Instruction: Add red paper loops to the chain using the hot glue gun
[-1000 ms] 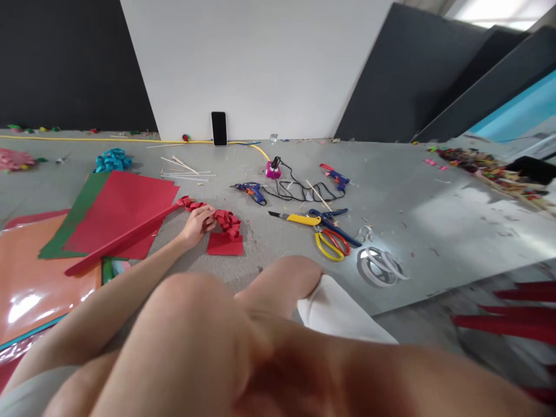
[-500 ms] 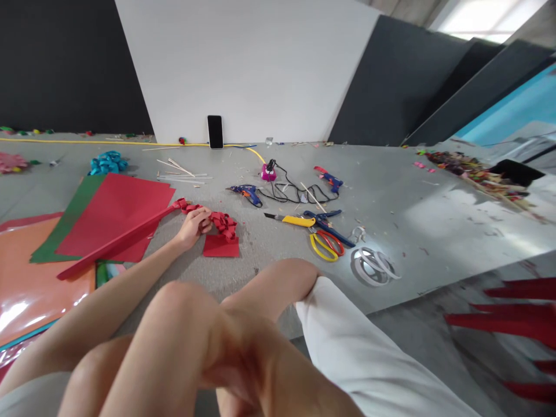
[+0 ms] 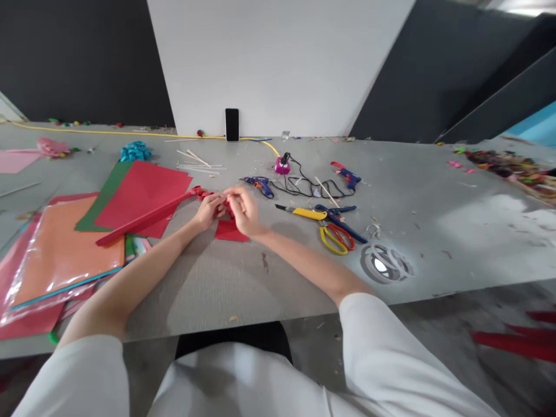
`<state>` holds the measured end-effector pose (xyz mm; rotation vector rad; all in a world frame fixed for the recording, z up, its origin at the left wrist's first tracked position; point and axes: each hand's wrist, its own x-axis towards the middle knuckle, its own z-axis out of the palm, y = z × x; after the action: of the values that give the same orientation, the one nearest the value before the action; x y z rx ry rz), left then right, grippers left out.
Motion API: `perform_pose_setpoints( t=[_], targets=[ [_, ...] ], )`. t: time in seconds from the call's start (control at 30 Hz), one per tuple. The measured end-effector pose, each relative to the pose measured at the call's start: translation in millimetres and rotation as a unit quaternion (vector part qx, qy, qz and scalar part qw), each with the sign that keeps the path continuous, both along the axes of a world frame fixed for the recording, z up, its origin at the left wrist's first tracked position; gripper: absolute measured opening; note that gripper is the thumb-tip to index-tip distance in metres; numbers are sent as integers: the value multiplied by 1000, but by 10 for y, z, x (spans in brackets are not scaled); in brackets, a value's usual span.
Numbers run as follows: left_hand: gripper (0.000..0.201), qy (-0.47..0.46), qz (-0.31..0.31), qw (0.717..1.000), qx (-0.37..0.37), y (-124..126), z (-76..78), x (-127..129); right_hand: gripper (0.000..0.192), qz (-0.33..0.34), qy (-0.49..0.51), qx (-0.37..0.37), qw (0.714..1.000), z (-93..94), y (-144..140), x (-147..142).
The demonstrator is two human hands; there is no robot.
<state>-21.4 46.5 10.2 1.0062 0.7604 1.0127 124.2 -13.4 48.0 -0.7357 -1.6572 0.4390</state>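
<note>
A red paper strip (image 3: 201, 193), curled and looped, lies between my two hands above the grey table. My left hand (image 3: 209, 211) has its fingers closed on the strip from the left. Over the strip's right end, my right hand (image 3: 244, 211) pinches with bent fingers and hides most of the loops. Just below the hands a small red paper piece (image 3: 231, 231) lies flat. To the left, a long folded red strip (image 3: 145, 220) rests across red sheets (image 3: 141, 194) and a green sheet (image 3: 102, 200).
A blue glue gun (image 3: 259, 185) lies just right of my hands, with a second glue gun (image 3: 348, 178) beyond its cables. A yellow cutter knife (image 3: 309, 214), scissors (image 3: 337, 238) and tape rolls (image 3: 384, 263) lie further right. A phone (image 3: 232, 124) leans on the white board.
My right hand and arm, large and close to the camera before, are now down at the red strip beside my left hand. The camera view has shifted left.
</note>
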Motion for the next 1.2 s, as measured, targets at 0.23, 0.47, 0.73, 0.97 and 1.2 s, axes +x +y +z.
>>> perform_pose_setpoints(
  t=[0.23, 0.47, 0.73, 0.97, 1.2],
  targets=[
    [34, 46, 2, 997, 66, 94, -43, 36, 41, -104, -114, 22, 988, -530, 441, 383],
    [34, 64, 25, 991, 115, 56, -130, 23, 36, -78, -189, 36, 978, -623, 485, 383],
    [38, 70, 5, 989, 132, 72, -168, -25, 34, -38, -236, 27, 971, -573, 416, 374],
    [39, 69, 13, 983, 172, 63, -198, -33, 36, -34, -225, 42, 973, -574, 390, 379],
    [37, 69, 18, 983, 170, 55, -191, -25, 35, -29, -219, 46, 974, -584, 394, 384]
  ],
)
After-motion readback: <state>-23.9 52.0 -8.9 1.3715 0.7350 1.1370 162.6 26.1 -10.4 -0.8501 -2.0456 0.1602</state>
